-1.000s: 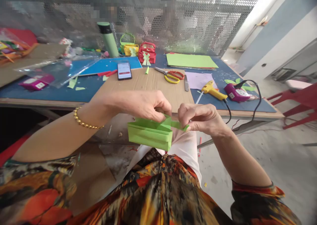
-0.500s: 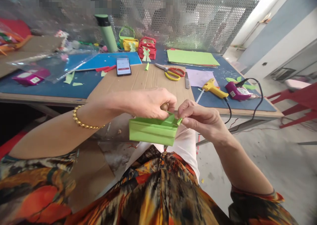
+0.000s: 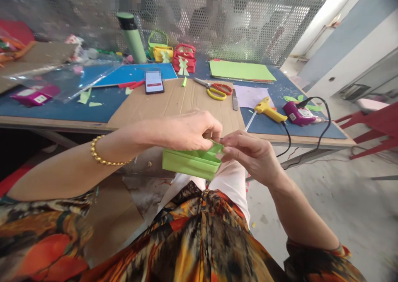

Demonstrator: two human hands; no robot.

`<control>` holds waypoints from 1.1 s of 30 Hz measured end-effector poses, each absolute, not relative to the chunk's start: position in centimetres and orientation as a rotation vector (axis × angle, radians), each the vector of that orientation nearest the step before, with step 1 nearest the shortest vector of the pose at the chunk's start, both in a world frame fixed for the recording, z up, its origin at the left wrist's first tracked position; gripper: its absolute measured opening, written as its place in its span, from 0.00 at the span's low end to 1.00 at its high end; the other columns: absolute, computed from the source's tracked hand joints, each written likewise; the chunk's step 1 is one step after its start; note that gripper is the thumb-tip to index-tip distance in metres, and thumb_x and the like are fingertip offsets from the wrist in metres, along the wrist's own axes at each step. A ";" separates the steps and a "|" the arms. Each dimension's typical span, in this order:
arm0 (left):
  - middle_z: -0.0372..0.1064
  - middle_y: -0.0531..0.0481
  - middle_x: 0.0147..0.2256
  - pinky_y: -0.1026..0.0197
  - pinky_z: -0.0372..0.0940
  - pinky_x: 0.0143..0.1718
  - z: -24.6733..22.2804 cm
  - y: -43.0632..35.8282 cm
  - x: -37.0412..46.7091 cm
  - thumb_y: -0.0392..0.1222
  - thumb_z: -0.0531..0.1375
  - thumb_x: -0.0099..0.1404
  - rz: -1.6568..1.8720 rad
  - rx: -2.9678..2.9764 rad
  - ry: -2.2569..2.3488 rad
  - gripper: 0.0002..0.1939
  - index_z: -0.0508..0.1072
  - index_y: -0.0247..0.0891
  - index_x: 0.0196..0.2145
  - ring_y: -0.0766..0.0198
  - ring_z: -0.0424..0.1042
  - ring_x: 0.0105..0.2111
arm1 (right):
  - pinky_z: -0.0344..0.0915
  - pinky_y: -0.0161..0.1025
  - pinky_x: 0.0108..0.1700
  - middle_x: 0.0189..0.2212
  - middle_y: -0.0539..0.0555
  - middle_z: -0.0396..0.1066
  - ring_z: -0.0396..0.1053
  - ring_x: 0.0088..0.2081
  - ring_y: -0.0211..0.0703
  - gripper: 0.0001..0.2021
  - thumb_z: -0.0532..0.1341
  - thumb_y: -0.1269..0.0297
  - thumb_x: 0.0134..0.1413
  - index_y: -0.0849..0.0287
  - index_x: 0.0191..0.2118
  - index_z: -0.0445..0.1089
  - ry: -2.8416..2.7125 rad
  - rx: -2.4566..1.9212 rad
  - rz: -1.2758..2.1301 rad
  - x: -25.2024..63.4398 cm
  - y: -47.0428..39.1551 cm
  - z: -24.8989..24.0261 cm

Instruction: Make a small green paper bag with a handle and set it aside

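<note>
Above the lap, one green box (image 3: pixel 189 162) is sitting between the hands; the right hand (image 3: pixel 247 147) is now pressing close at its right end, whereas a second ago a strip was stretching out between them. That hand is pinching this end, while the left hand (image 3: pixel 186 129), curled, is gripping the far wall. Beyond, one glue gun (image 3: pixel 270 110), two purple boxes (image 3: pixel 299 115), one pair of scissors (image 3: pixel 209 85) and one phone (image 3: pixel 154 83) are lying on the table (image 3: pixel 272 128); three small bags (image 3: pixel 189 65) and one bottle (image 3: pixel 134 42) are standing farther back.
</note>
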State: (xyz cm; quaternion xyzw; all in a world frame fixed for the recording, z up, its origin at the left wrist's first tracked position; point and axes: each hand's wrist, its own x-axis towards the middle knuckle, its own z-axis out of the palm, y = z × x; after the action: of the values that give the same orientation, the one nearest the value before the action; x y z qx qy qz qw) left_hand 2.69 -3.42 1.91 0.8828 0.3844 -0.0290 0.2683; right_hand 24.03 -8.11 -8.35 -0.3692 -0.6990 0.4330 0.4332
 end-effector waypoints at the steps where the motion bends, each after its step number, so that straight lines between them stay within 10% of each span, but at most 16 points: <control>1: 0.77 0.51 0.33 0.61 0.58 0.35 1.9 -3.4 2.7 0.33 0.59 0.60 -0.076 2.385 1.040 0.12 0.81 0.38 0.37 0.64 0.71 0.32 | 0.76 0.39 0.34 0.38 0.53 0.73 0.78 0.33 0.39 0.14 0.69 0.50 0.65 0.56 0.38 0.78 -1.732 -0.922 1.101 24.1 -8.1 -8.4; 33: 0.73 0.52 0.24 0.60 0.51 0.29 1.7 -3.6 3.4 0.33 0.58 0.58 -0.095 2.480 0.970 0.15 0.85 0.36 0.34 0.68 0.59 0.23 | 0.72 0.38 0.33 0.29 0.52 0.74 0.74 0.31 0.40 0.23 0.76 0.42 0.50 0.59 0.28 0.75 -1.832 -1.076 1.237 23.9 -7.0 -7.3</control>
State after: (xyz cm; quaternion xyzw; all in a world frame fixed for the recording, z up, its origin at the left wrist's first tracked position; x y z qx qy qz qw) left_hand 3.35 -3.62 1.72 0.9043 0.3539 -0.0345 0.2364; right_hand 23.86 -7.02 -7.30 -0.4125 -0.7022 0.4740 0.3348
